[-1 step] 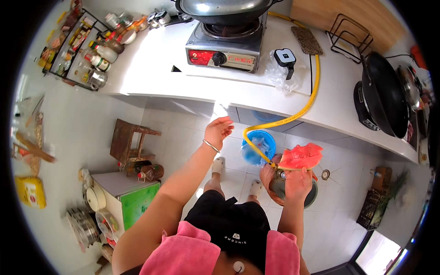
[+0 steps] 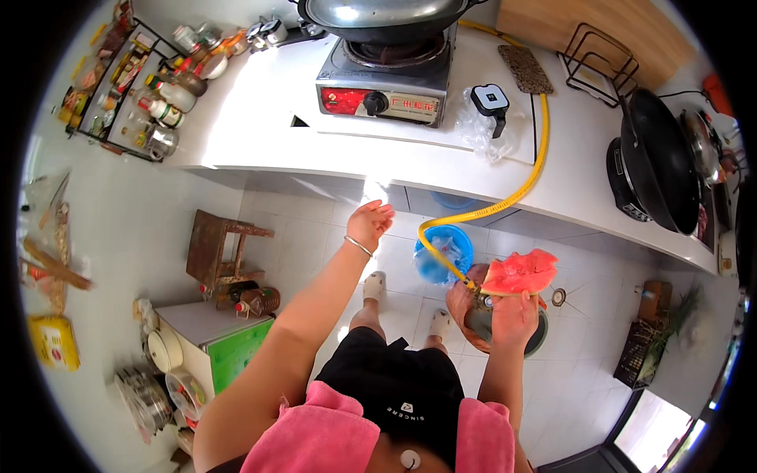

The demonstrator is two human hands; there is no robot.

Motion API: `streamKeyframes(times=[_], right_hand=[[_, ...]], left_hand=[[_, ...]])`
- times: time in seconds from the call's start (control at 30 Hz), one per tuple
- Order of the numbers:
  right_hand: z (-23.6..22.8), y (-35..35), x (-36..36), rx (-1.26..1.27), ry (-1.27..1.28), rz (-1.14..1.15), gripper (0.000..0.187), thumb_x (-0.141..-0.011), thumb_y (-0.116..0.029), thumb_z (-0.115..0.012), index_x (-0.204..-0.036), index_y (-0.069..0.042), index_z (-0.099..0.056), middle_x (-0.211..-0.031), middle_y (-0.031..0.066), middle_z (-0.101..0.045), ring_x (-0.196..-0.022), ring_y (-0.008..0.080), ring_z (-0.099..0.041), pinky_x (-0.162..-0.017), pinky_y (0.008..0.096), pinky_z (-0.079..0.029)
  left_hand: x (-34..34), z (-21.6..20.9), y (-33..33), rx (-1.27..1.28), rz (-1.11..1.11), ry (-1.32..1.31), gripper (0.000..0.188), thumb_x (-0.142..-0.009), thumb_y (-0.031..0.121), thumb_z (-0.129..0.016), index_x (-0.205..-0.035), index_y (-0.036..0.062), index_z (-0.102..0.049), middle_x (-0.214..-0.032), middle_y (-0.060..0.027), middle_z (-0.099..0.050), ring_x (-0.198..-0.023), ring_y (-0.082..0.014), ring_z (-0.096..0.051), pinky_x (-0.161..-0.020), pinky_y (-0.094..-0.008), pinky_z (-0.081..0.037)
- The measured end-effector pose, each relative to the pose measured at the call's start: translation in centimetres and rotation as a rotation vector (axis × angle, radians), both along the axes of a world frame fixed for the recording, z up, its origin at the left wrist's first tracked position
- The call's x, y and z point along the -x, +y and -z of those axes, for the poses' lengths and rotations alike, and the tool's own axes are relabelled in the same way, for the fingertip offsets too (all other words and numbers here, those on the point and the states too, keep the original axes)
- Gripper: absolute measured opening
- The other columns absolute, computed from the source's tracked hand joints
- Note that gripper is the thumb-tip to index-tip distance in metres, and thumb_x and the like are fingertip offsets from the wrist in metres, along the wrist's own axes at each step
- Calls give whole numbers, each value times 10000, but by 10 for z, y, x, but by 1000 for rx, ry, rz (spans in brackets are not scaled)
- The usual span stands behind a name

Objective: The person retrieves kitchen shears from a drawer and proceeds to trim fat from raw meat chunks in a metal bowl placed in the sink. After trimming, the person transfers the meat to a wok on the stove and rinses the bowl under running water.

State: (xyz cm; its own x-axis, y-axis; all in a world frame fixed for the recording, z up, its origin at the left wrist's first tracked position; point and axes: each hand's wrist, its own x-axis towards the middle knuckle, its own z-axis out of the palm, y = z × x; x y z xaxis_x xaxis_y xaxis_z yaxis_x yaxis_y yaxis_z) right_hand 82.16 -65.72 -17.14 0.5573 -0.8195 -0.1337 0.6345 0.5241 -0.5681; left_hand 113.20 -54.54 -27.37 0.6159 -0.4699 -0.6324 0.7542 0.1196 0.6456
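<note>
My right hand [image 2: 514, 318] grips a watermelon slice [image 2: 520, 273] by its rind, with the red flesh facing up. The top edge of the flesh is uneven, as if bitten. Below the slice, partly hidden by it and my hand, stand a gas cylinder's valve [image 2: 483, 299] and a round, dark-topped vessel [image 2: 538, 337]. My left hand [image 2: 371, 225] hangs in the air in front of the counter, empty, its fingers loosely stretched. A metal bangle [image 2: 359, 246] circles the left wrist.
A yellow hose [image 2: 516, 193] runs from the counter down to the valve, past a blue bucket [image 2: 460, 234] with plastic bags. On the white counter [image 2: 268, 134] are a gas stove [image 2: 382, 83] and a black wok [image 2: 661, 162]. A wooden stool [image 2: 217, 251] stands at left.
My left hand has shifted slightly, and its fingers look less curled. The watermelon slice stays in my right hand, almost unmoved.
</note>
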Motion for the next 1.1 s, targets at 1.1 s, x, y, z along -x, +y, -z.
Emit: streamKeyframes(times=[1.1], right_hand=[[36, 44, 27, -47, 166, 66, 641, -855, -165, -487, -1407, 31, -225, -1378, 195, -397, -1283, 338, -403, -1049, 472, -343]], left_hand=[[-75, 71, 277, -1035, 201, -827, 232, -743, 144, -668, -904, -4, -593, -912, -110, -596, -844, -290, -588, -735, -388, -478]])
